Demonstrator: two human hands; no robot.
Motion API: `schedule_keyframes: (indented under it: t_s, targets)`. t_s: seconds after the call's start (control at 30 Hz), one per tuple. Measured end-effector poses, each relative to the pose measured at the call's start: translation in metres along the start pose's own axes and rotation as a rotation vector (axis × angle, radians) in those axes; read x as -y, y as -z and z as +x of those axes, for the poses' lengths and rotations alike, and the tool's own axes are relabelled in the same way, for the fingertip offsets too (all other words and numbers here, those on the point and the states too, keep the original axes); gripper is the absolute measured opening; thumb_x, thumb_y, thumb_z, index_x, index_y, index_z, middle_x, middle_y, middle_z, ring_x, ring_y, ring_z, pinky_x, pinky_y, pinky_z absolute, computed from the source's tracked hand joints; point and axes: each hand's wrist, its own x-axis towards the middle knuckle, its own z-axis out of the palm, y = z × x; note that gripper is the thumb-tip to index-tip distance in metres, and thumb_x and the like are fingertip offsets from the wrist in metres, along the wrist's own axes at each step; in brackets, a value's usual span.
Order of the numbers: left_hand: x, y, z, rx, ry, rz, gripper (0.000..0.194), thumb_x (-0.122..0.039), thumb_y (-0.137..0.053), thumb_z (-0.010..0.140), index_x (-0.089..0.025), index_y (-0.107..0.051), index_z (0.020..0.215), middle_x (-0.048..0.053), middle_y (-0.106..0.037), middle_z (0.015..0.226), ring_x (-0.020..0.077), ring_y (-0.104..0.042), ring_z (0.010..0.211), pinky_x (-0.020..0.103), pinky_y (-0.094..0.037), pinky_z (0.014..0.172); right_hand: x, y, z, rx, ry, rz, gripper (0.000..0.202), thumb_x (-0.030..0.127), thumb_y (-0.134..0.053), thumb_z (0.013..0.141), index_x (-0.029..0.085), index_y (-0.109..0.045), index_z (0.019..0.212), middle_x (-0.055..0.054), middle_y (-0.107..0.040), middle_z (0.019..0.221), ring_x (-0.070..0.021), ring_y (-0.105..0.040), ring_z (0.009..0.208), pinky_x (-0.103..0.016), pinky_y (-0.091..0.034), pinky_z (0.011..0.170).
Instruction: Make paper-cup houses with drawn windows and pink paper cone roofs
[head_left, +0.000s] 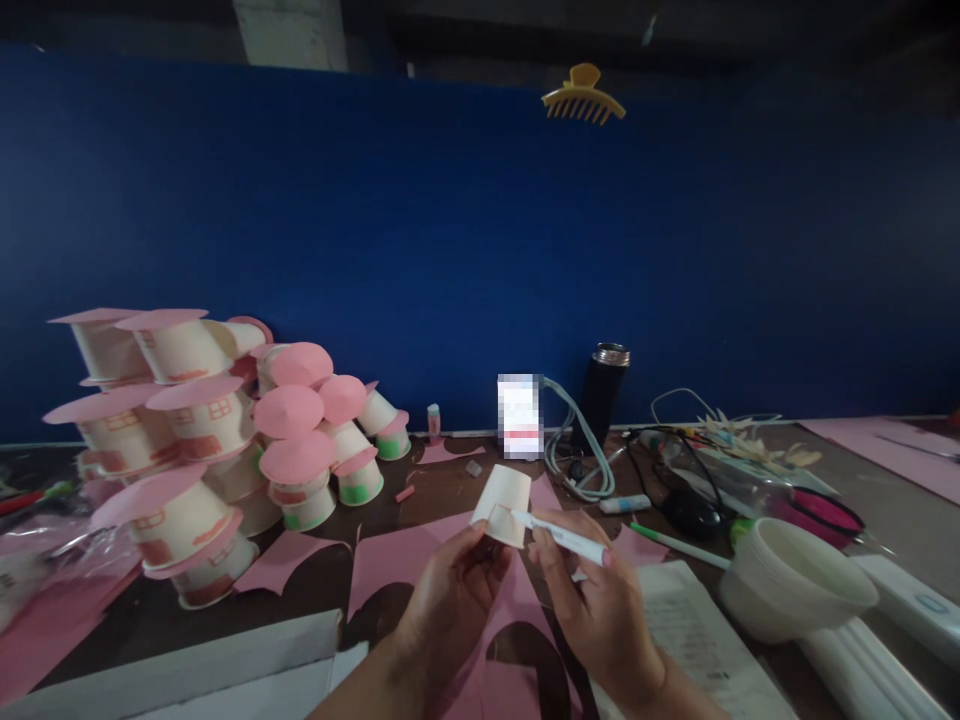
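Observation:
My left hand [461, 580] grips a white paper cup [504, 500] by its lower left side, the cup tilted above the table. Between the fingers of my right hand [592, 590] is a white marker [562, 537] with a pink end, its tip at the cup's side wall. A faint reddish mark shows on the cup near that tip. Under both hands lies cut pink paper [405, 560]. To the left stand stacked paper cups with pink paper roofs [199, 395], several bearing red windows and doors.
Behind the cup a lit phone screen [520, 415] stands near a black bottle [602, 395] and a coiled cable [577, 450]. At right are a stack of white cups [799, 575], a green pen [679, 545] and a printed sheet [686, 640]. A white box [195, 665] lies front left.

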Motion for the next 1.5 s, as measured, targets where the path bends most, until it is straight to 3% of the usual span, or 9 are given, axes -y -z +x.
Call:
schedule_keyframes:
  t_s: [1.5]
  targets:
    - [-0.0061,0.0006,0.0013,-0.024,-0.039,-0.014,0.013,-0.003,-0.054,0.081,-0.011,-0.063,0.075,0.008,-0.07,0.075,0.0127,-0.066,0.064,0.023,-0.057,0.062,-0.0017,0.0015,-0.001,-0.004,0.0,0.029,0.013,0.015,-0.052,0.091,0.019,-0.062,0.099,-0.007,-0.068,0.087,-0.0184,-0.064,0.085,-0.031,-0.052,0.076]
